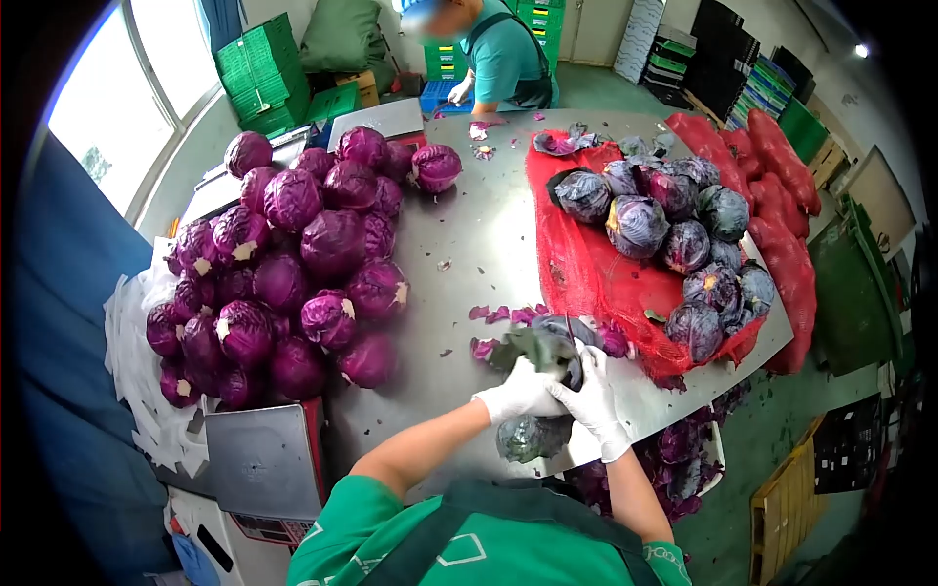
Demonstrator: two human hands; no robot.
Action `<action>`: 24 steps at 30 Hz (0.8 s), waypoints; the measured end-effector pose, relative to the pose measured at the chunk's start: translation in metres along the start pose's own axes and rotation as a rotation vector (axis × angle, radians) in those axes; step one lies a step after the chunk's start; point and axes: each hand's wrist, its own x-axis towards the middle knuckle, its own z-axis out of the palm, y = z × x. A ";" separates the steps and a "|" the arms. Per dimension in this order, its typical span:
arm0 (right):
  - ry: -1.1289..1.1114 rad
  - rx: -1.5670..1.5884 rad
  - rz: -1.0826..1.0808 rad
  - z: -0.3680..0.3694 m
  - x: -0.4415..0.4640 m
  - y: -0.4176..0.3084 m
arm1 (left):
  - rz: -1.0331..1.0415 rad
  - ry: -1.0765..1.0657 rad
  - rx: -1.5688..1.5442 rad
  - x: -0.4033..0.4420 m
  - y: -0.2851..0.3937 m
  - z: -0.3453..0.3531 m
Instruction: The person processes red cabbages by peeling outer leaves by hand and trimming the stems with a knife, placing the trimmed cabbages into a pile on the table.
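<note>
My left hand (528,391), in a white glove, is closed round a red cabbage (543,354) with loose grey-green outer leaves, blurred by motion. Against its right side is my gloved right hand (592,402), with the fingers bent. A slim dark blade, apparently a knife (570,330), rises from the right hand; its handle is hidden. Just below the hands, another untrimmed cabbage (532,439) lies at the near table edge. Purple leaf scraps (498,314) are scattered beyond the held cabbage.
Peeled purple cabbages (293,244) are heaped on the left of the metal table (469,254). Untrimmed cabbages (674,225) lie on a red net bag (576,264) at right. Below the edge stands a leaf-filled bin (684,459). A scale (262,459) sits near left; a co-worker (503,59) stands opposite.
</note>
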 end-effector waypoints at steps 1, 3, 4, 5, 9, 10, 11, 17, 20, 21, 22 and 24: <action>0.031 0.019 0.108 0.001 0.001 0.001 | 0.021 0.058 -0.066 0.003 0.010 -0.001; 0.120 0.254 0.215 0.012 -0.002 0.040 | 0.038 -0.049 0.043 0.005 0.019 -0.002; 0.124 0.385 0.292 0.009 -0.003 0.046 | 0.105 0.015 0.143 0.005 0.025 0.003; 0.253 0.336 0.195 0.022 -0.007 0.070 | 0.071 -0.086 0.176 0.006 0.029 0.006; 0.386 0.071 0.510 0.021 0.005 0.091 | 0.056 -0.211 0.193 0.012 0.034 0.006; 0.409 -0.018 0.415 0.010 0.009 0.071 | 0.084 -0.169 0.213 0.013 0.029 0.011; 0.392 -0.050 0.462 0.012 0.013 0.078 | 0.080 -0.161 0.212 0.014 0.030 0.009; 0.324 -0.055 0.757 0.040 -0.004 0.145 | 0.069 -0.122 0.155 -0.009 0.031 -0.003; 0.234 -0.035 0.700 0.037 0.001 0.153 | 0.016 -0.038 0.073 -0.026 0.017 -0.009; 0.198 -0.009 0.667 0.029 0.004 0.144 | -0.009 0.010 -0.008 -0.032 0.014 -0.010; 0.227 0.087 0.597 0.017 0.010 0.135 | -0.026 0.070 -0.086 -0.032 0.012 -0.013; 0.328 -0.066 0.578 0.002 0.019 0.112 | -0.045 0.050 -0.102 -0.029 0.008 -0.022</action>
